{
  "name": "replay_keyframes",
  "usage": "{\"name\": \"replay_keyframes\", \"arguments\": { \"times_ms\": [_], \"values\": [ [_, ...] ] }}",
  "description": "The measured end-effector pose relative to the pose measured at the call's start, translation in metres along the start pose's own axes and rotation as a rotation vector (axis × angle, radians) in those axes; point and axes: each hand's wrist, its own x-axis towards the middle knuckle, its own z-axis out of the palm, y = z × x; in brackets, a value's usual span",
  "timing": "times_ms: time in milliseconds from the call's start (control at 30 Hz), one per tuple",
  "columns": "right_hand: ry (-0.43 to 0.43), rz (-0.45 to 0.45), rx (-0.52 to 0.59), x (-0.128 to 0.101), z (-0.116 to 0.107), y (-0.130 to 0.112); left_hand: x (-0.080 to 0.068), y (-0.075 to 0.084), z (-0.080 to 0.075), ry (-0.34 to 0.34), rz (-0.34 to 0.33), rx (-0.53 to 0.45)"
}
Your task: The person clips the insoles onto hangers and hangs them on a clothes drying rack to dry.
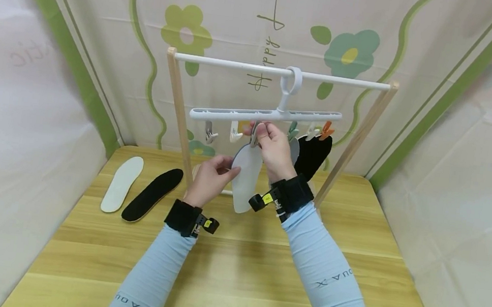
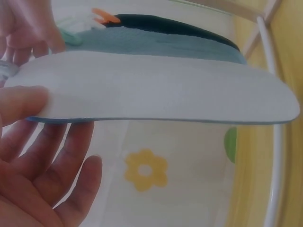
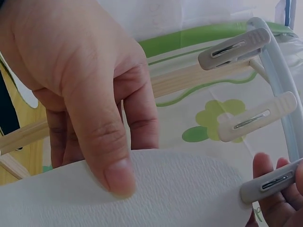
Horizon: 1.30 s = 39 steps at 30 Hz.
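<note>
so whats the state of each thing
Hanger, hooked on rod, slightly tilted
Far-left grey clip, holding nothing
White clip beside it, holding nothing
Held insole, upright, left hand gripping edge
Grey clip at its top, pinched by right hand
Orange clip, clamping hanging black insole
Right white clip, grip unclear
Green clip, above partly hidden grey-blue insole
White table insole, lying flat
Black table insole, lying flat

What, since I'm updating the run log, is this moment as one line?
Left hand: pinches blue-edged insole | Right hand: pinches grey clip at that insole's top | Table: white insole, black insole
</note>
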Motion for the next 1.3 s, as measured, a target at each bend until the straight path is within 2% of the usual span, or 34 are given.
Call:
{"name": "replay_keyframes", "arguments": {
  "times_ms": [433,700,967,1300],
  "values": [
    [0.001,-0.002,-0.021,0.0,-0.001,0.001,0.003,0.007,0.0,0.007,0.019,-0.006],
    [0.001,-0.003,-0.012,-0.002,-0.002,0.0,0.004,0.012,0.002,-0.014,0.005,0.003],
    [-0.031,-0.01,-0.011,-0.001,-0.004,0.001,0.006,0.009,0.005,-0.016,0.014,0.01],
    [-0.068,-0.039,-0.017,0.0,-0.008,0.005,0.012,0.003,0.008,0.004,0.071,0.008]
  ]
}}
